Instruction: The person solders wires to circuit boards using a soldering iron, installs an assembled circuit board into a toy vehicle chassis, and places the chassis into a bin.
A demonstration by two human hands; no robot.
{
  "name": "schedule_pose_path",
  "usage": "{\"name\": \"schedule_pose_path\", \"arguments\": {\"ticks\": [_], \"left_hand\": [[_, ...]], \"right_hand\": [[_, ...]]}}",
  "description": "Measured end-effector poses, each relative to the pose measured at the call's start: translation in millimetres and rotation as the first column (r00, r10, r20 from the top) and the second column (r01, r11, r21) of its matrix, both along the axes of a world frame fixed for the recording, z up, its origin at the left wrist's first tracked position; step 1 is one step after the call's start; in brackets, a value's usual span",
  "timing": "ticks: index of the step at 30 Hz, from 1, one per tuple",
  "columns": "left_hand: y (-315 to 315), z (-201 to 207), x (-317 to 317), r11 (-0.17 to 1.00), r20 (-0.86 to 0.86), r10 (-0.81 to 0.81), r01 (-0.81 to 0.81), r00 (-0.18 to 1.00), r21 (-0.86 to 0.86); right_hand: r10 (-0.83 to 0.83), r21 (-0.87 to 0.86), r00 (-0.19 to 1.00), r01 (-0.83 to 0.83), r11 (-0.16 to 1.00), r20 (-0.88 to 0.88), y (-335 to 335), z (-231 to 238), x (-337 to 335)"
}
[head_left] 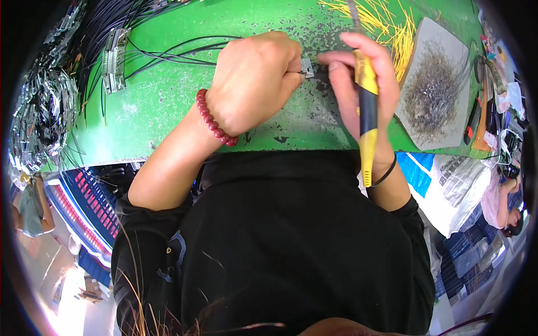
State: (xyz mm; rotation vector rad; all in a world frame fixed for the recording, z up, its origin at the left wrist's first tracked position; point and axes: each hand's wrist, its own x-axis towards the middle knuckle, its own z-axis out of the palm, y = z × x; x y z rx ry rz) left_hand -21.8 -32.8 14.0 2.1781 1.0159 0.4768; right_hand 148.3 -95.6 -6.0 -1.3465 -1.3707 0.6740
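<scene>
My left hand [252,81], a red bead bracelet at its wrist, is closed over the table. Its fingertips pinch a small silver metal part [307,67], and black wires [182,59] run out to the left from under the hand. A yellow and black soldering iron [368,112] lies in the grip of my right hand [384,75], its metal end pointing away from me. The thumb and a finger of that hand reach toward the metal part without touching it. What lies inside the left palm is hidden.
A stack of silver metal parts [115,61] sits on the green table [314,131] at left, near a heap of similar parts [47,106]. Yellow wires [386,28] lie at the far right, beside a grey board [451,47] bearing dark debris. Tools line the right edge.
</scene>
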Motion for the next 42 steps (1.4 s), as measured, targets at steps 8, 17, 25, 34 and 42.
{"name": "schedule_pose_path", "arguments": {"ticks": [8, 17, 25, 34, 42], "left_hand": [[1.4, 1.1, 1.1, 1.000, -0.016, -0.014, 0.014, 1.000, -0.020], [2.6, 0.8, 1.1, 0.999, -0.045, -0.045, 0.045, 0.998, -0.002], [1.2, 1.0, -1.3, 0.998, 0.002, -0.001, 0.001, 1.000, -0.069], [-4.3, -1.5, 5.9, 0.997, 0.022, 0.034, -0.036, 0.999, 0.066], [-12.7, 1.0, 14.5, 0.979, -0.017, 0.012, -0.009, 1.000, 0.205]], "right_hand": [[0.075, -0.053, 0.996, -0.077, 0.996, -0.040, -7.3, 0.1, 0.7], [0.136, 0.032, 0.990, -0.135, 0.990, -0.041, 4.1, -3.1, -3.3], [0.145, -0.092, 0.988, -0.139, 0.986, 0.056, 3.8, -2.0, -1.2], [0.076, -0.078, 0.990, -0.085, 0.993, -0.119, -14.5, 16.1, 28.0], [-0.302, 0.023, 0.932, 0.313, 0.950, -0.201, -88.0, 27.2, 113.0]]}}
